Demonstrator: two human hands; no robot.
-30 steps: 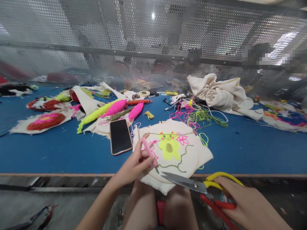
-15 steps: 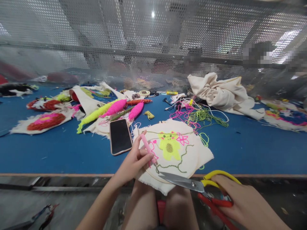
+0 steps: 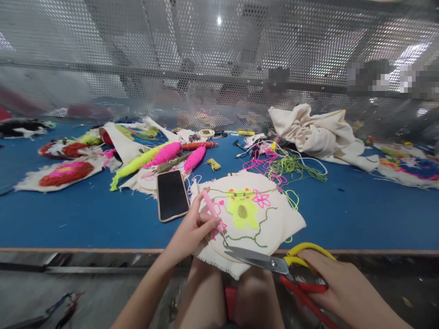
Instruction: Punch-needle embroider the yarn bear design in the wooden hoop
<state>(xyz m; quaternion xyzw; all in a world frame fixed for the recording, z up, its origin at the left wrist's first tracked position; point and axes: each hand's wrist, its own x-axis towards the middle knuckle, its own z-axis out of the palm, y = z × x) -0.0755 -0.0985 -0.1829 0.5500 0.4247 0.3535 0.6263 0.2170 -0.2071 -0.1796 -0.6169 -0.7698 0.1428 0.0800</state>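
Between the thumb and fingers of my left hand (image 3: 200, 224) is a pink-handled punch needle (image 3: 212, 209), its metal tip pointing down at the fabric's lower left. White fabric in an embroidery hoop (image 3: 274, 233) rests at the table edge over my lap, bearing a yellow cat-like figure (image 3: 242, 214), pink outlines and a dark green yarn line (image 3: 255, 237). My right hand (image 3: 338, 283) grips large scissors (image 3: 277, 264) with yellow and red handles. Their blade tips lie by the green yarn end, close to the needle tip. The palm side of my right hand is hidden.
A phone (image 3: 172, 196) lies left of the hoop. Behind it are pink yarn bundles (image 3: 166, 154) and finished yarn pieces (image 3: 66, 176). Tangled green yarn (image 3: 291, 167) and crumpled cream cloth (image 3: 315, 132) sit at the back right, before a perforated metal screen (image 3: 219, 59).
My right hand and the scissors handles have shifted slightly left, with the blade tips staying by the green yarn end. My left hand and the punch needle have barely moved.
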